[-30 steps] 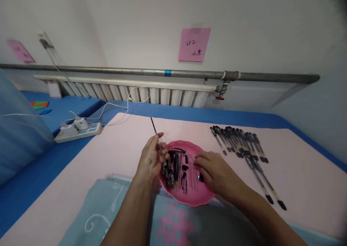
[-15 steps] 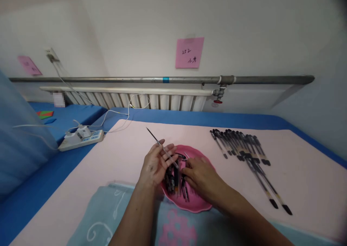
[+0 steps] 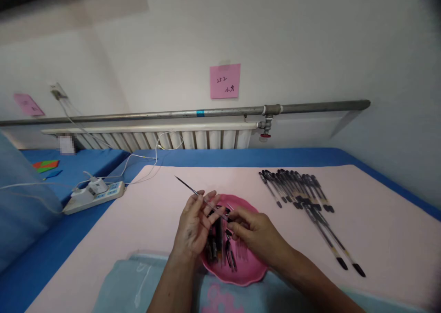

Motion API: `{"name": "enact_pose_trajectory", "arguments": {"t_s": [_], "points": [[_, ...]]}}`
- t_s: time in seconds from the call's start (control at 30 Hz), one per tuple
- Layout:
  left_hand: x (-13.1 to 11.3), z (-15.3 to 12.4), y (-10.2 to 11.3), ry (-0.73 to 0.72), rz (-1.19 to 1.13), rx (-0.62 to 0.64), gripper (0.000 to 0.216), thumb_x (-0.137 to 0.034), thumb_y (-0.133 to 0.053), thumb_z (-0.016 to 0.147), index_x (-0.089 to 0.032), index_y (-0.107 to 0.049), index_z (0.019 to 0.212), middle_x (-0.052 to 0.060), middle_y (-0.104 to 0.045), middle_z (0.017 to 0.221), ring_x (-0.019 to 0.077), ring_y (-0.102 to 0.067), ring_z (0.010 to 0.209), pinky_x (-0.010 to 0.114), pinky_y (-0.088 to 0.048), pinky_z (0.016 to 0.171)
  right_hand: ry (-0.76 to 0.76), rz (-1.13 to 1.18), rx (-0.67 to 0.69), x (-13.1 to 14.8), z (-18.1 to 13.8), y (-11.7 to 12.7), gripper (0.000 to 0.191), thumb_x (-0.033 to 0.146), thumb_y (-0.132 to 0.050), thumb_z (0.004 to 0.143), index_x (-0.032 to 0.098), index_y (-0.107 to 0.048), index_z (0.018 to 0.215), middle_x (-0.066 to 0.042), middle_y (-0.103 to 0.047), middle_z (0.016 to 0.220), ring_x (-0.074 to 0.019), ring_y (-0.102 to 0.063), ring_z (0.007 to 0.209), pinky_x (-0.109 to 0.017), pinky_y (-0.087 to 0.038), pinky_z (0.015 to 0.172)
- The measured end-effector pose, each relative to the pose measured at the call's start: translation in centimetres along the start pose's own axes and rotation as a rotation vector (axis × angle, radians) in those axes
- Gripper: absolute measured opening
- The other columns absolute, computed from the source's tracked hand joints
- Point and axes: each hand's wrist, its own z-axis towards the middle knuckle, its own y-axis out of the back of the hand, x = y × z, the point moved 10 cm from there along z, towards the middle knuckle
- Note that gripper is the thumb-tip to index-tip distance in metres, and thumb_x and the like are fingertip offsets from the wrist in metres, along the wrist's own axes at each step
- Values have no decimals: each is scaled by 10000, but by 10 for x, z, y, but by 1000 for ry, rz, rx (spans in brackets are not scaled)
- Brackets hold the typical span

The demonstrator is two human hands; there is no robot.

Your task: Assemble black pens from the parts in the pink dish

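My left hand [image 3: 193, 228] holds a slim pen [image 3: 203, 199] without a cap, its dark pointed end up to the left and its clear end toward my right hand. My right hand [image 3: 257, 230] pinches a small black piece [image 3: 230, 219] at the pen's clear end; whether it is inside the barrel is hard to tell. Below both hands lies a pink scalloped dish [image 3: 253, 269] with black caps, clear tubes and other pen parts [image 3: 215, 244], partly hidden by the hands. To the right, a row of capped black pens [image 3: 292, 184] lies on the pink sheet, two pens [image 3: 332, 241] nearer me.
A power strip [image 3: 112, 192] with white plugs and cables sits at the left on the blue surface [image 3: 193, 156]. Light blue patterned cloth [image 3: 127, 281] lies at the front edge. Behind stand a radiator [image 3: 206, 139] and a pipe with a red-handled valve [image 3: 265, 135].
My right hand has risen from the dish's contents to the pen's clear end, with a small black piece in its fingers. My left hand still holds the pen. The camera view has shifted slightly.
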Motion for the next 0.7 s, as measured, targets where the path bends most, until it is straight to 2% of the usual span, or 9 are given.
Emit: {"name": "enact_pose_trajectory", "arguments": {"t_s": [0.17, 0.37, 0.43, 0.6, 0.7], "points": [[-1, -2, -2, -46, -5, -15, 140, -169, -625, 762, -175, -526, 862, 98, -668, 942, 231, -645, 938, 418, -507, 838, -25, 5, -45, 0, -1, 6, 58, 227, -538, 760, 234, -592, 739, 46, -598, 584, -136, -574, 536, -257, -460, 543], [-4, -6, -7, -94, 53, 2, 166, -204, -633, 762, -184, -504, 865, 85, -678, 915, 217, -650, 920, 363, -526, 776, 19, -50, -75, 0, -3, 10, 77, 211, -516, 780, 233, -589, 770, 52, -585, 582, -121, -552, 514, -233, -442, 508], [-4, -6, -8, -99, 99, 8, 176, -232, -642, 756, -186, -501, 851, 80, -685, 895, 209, -658, 890, 334, -529, 745, 63, -129, -120, 3, -4, 16, 87, 211, -505, 794, 236, -589, 787, 47, -597, 607, -124, -556, 528, -233, -442, 515], [-4, -5, -9, -98, 160, 15, 197, -274, -658, 742, -180, -501, 815, 62, -692, 830, 186, -669, 822, 293, -527, 702, 283, -395, -184, 24, -10, 21, 123, 209, -470, 835, 224, -590, 816, 1, -643, 750, -155, -601, 681, -267, -457, 642], [-4, -6, -10, -93, 161, 13, 213, -266, -669, 731, -178, -496, 819, 61, -694, 825, 190, -671, 822, 299, -530, 705, 309, -438, -200, 25, -11, 22, 129, 209, -451, 854, 228, -578, 840, 0, -646, 762, -154, -608, 693, -266, -460, 644]]}}
